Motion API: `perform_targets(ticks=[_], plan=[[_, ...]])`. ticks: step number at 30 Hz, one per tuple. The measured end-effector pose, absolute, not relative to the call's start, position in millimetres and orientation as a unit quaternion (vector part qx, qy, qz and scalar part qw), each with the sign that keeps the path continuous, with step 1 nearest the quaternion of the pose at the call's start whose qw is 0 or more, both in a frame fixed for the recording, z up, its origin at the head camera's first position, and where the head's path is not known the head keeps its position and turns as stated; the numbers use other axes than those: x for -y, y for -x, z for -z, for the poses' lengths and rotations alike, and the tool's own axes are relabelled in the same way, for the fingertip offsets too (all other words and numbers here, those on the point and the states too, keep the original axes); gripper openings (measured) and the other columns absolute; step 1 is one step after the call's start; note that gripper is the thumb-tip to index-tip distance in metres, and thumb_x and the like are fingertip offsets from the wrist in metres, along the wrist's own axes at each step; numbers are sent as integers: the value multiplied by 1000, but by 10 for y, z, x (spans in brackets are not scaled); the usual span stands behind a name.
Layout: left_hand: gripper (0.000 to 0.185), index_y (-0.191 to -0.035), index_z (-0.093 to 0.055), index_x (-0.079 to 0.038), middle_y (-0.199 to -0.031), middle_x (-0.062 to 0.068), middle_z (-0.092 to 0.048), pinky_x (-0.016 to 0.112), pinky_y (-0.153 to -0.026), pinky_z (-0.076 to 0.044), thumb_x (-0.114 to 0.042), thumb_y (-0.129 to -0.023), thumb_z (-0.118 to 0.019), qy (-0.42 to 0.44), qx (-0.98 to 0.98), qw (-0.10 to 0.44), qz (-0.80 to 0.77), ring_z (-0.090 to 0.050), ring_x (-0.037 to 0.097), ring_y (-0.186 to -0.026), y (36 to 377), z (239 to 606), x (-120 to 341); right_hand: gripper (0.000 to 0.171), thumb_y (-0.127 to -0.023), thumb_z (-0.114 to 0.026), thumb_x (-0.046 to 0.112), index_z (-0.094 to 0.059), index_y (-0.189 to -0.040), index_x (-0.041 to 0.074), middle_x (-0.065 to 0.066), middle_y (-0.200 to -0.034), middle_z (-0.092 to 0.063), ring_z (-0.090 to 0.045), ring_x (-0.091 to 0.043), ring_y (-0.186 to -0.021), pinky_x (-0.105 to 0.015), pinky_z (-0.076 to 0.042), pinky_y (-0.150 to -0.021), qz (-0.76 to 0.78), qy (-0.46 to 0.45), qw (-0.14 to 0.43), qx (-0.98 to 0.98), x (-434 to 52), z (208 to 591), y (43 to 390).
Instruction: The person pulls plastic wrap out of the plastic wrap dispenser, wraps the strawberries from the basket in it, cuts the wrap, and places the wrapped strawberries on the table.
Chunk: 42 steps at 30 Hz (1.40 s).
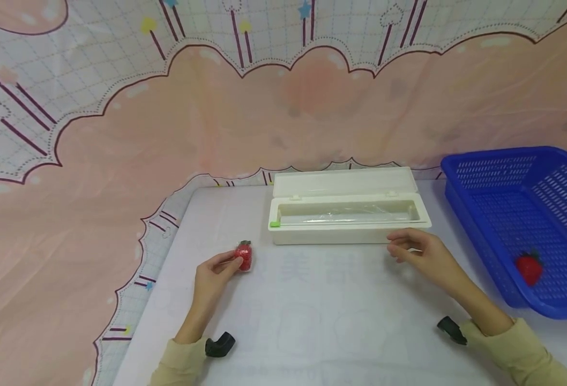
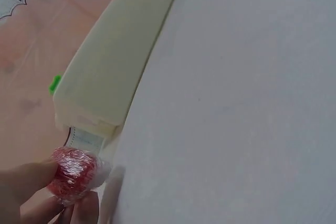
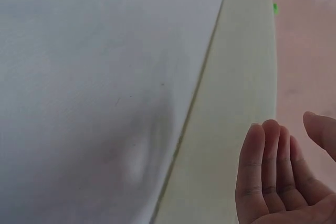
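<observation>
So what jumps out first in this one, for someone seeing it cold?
Probably the film-wrapped red strawberry that the left hand pinches on the white table. Behind it lies the open white wrap dispenser, with the right hand open beside its front. A blue basket at far right holds another strawberry.

I see open bench (image 1: 322, 321) between both hands. The white box (image 1: 346, 228) blocks ahead; the blue basket (image 1: 520, 225) walls the right.

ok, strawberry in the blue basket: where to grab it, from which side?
Pinch the strawberry across its red body, coming from above. It lies on the floor of the blue basket, whose raised walls block side approaches; its small green stalk looks too slight to hold.
</observation>
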<state>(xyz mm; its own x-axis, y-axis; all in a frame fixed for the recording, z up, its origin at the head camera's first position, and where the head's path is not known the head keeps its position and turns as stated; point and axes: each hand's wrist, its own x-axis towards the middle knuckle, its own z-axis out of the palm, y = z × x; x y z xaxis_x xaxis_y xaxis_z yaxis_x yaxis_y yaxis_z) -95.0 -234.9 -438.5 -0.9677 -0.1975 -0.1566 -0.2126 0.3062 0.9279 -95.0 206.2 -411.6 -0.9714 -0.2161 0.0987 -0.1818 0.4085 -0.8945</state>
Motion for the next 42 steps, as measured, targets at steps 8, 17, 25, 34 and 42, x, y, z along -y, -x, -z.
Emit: perform_targets(ticks=[8,17,25,34,42], plan=[[35,-116,-71,-2,-111,16,-72,14,-73,-54,-25,-90,-75,119,-842,17,-525,-66,2,-85,1092,4466,2446,29,-97,-65,14,-63,-118,-6,-24,-100,-70,-70,-19,-83,-33,-60,-71,524,109,25,-844,-2158,4182,1008],[41,-125,-65,-4,-120,14,-68,24,-88,-52,-25,-91,-74,89,-881,-6,-464,-64,23,-109,1131,4383,2443,25,-95,-67,9,-65,-115,-6,-19,-92,-71,-68,-16,-77,-24,-57,-69,514,124,6,-849,-2186,4166,1056],[38,-121,-66,-3,-119,15,-62,43,-95,-47,-11,-86,-77,-20,-879,-129,-459,-56,26,-111,1239,4163,2207,21,-94,-68,7,-67,-110,-5,-15,-90,-71,-64,-2,-78,-18,-55,-68,488,131,-35,-862,-2169,4071,1126],[31,-116,-68,-4,-114,10,-65,42,-93,-48,-11,-87,-77,-155,-874,-138,-439,-59,25,-107,1466,3934,1753,19,-91,-71,7,-68,-107,-2,-13,-92,-72,-59,6,-80,-13,-52,-70,444,134,-88,-881,-2095,3915,1277],[28,-114,-69,-4,-111,11,-67,41,-93,-49,-14,-88,-76,-212,-870,-105,-433,-60,23,-105,1664,3850,1424,20,-91,-72,8,-68,-107,-4,-15,-97,-72,-62,-4,-84,-11,-50,-72,432,137,-92,-887,-2046,3839,1415]])
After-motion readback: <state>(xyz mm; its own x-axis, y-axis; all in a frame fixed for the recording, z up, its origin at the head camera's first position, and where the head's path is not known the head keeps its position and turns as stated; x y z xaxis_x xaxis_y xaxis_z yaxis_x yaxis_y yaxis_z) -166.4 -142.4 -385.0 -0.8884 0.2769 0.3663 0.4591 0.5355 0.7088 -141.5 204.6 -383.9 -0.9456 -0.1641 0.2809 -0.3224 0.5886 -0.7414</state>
